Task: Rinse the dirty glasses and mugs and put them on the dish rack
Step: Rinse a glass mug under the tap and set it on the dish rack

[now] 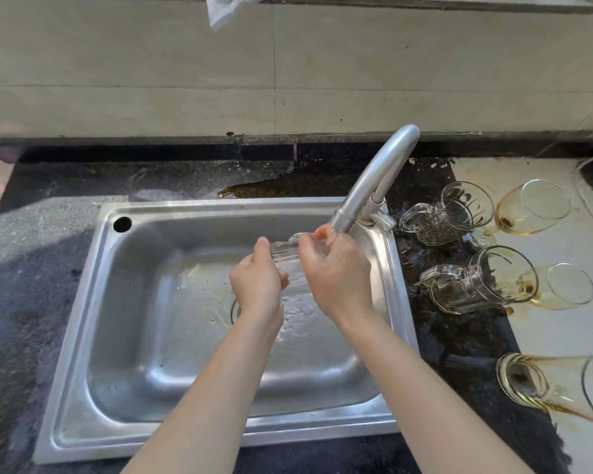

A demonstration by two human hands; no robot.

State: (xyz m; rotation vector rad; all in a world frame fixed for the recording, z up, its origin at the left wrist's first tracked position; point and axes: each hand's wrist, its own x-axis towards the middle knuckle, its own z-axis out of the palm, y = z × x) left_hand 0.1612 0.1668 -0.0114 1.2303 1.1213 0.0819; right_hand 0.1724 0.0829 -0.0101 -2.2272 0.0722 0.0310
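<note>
- The left hand (258, 280) has its fingers (263, 242) curled round one end of a clear glass (283, 252), clamped on it.
- The right hand (336, 273) grips the other end, with its fingers wrapped over the glass and wet.
- The glass lies roughly sideways between the two hands, above the basin of the steel sink (172, 213). Much of it is hidden by the fingers.
- The mouth of the tap (379, 172) sits just above the right fingers, almost touching them.
- To the right of the right fingers, past the sink's rim, two glass mugs (449, 215) with dark dregs sit on the dark worktop (31, 302).
- Further right of the mugs are three amber-tinted stemmed glasses (531, 206) with brown stains. One is nearer the person, well apart from the fingers.
- A brown puddle (254, 188) lies on the worktop behind the sink, beyond the fingers.
</note>
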